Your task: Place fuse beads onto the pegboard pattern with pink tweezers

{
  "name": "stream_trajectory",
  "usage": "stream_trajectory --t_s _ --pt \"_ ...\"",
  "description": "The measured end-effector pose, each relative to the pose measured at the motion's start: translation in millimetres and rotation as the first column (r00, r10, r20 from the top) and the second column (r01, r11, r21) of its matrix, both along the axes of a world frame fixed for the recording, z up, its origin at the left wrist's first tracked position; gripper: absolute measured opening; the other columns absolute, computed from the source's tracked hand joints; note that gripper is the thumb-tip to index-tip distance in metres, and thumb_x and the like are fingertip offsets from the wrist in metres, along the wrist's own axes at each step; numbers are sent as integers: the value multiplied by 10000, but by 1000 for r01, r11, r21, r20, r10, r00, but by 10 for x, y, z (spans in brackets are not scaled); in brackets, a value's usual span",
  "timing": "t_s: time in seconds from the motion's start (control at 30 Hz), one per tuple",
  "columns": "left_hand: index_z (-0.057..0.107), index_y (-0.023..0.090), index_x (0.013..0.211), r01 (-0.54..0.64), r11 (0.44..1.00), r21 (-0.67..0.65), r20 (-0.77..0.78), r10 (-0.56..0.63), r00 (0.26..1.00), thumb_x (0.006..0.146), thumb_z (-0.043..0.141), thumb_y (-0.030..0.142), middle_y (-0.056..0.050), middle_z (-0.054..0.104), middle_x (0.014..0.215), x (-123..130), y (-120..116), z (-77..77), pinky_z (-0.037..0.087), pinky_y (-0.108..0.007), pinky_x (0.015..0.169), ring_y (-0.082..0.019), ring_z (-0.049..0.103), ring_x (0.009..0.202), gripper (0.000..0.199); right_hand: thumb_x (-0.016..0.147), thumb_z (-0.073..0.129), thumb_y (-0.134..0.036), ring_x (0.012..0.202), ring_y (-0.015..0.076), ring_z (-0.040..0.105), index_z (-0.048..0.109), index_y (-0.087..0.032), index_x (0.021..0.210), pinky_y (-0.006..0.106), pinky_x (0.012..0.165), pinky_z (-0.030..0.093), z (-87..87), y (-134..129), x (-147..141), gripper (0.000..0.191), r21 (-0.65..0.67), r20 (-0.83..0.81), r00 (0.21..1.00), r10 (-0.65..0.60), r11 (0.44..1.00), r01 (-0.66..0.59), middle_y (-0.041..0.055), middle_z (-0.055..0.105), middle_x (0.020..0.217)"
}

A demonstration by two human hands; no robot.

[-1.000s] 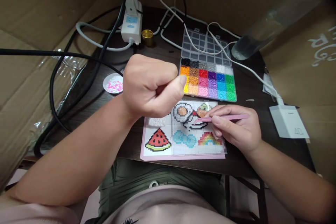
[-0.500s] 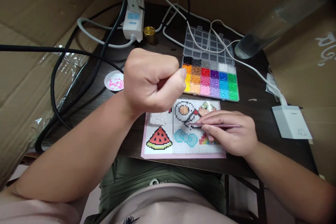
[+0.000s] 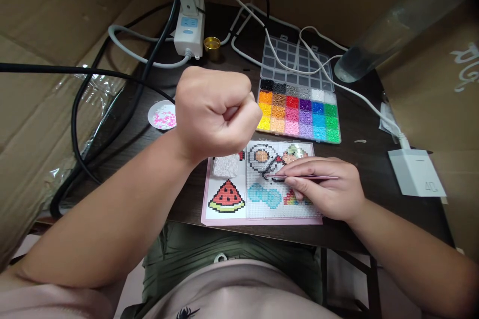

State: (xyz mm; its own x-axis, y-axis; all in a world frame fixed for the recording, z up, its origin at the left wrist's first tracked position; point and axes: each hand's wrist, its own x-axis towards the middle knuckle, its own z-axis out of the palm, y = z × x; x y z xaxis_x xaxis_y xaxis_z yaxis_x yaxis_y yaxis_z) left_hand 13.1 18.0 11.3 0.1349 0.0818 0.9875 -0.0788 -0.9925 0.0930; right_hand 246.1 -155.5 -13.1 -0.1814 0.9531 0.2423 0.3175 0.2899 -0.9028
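Note:
My right hand (image 3: pixel 327 187) holds a pair of pink tweezers (image 3: pixel 309 177) almost level. The tips are over the clear pegboard (image 3: pixel 262 213), near a few dark beads; whether they grip a bead is too small to tell. Under the pegboard lies a pattern sheet (image 3: pixel 211 214) showing a fried egg, a watermelon slice and other pictures. My left hand (image 3: pixel 217 112) is closed in a fist, raised in front of the view, with nothing showing from it. Below the fist, a small clear box of white beads (image 3: pixel 225 166) sits on the sheet.
A compartment box of coloured beads (image 3: pixel 299 114) stands behind the pegboard, lid open, with a white cable across it. A dish of pink and white beads (image 3: pixel 162 115), a gold cup (image 3: pixel 212 49), a power strip (image 3: pixel 189 30), a charger (image 3: pixel 415 172) and a clear cylinder (image 3: pixel 348 67) surround it.
My right hand and the tweezers have shifted very slightly left. The left fist has tightened a little, its thumb tucked in further. Everything else looks the same.

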Motion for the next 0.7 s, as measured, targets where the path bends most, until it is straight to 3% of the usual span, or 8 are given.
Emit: stream_trajectory --t_s 0.17,0.3,0.4,0.53,0.7 --pt "203 263 775 42 998 -48 3 -42 999 835 621 15 111 89 615 6 -32 18 68 -273 425 -28 46 454 490 1018 1033 -277 497 203 793 1043 -302 999 421 793 844 9 15 -17 33 -48 16 1000 -3 999 4 64 971 878" --pt "206 252 759 32 994 -105 -9 -33 999 860 650 37 95 153 576 0 -59 21 76 -298 424 -46 64 459 504 1013 1037 -256 497 200 799 1044 -310 998 421 815 852 21 17 -20 56 -27 2 1000 -4 1000 4 57 965 859" --pt "219 258 796 53 997 -52 5 -53 999 856 655 36 103 205 584 -9 -40 6 86 -291 420 -50 79 464 493 1020 1033 -284 486 190 782 1043 -314 994 383 686 826 27 -4 -6 41 -62 9 999 -39 997 40 59 966 872" --pt "200 256 809 -5 997 -82 -38 2 999 891 698 41 101 129 618 -34 -54 -6 117 -308 441 -56 87 481 548 1037 1030 -352 469 192 760 1033 -299 951 356 561 774 28 -37 15 101 -83 1 993 -114 990 114 58 920 779" --pt "208 244 786 18 989 -144 -59 -26 998 905 704 7 93 105 621 -58 -100 -2 109 -336 439 -60 77 484 562 1040 1021 -319 510 219 810 1043 -306 983 335 543 755 38 -32 16 62 -46 -5 996 -85 995 84 32 843 652"
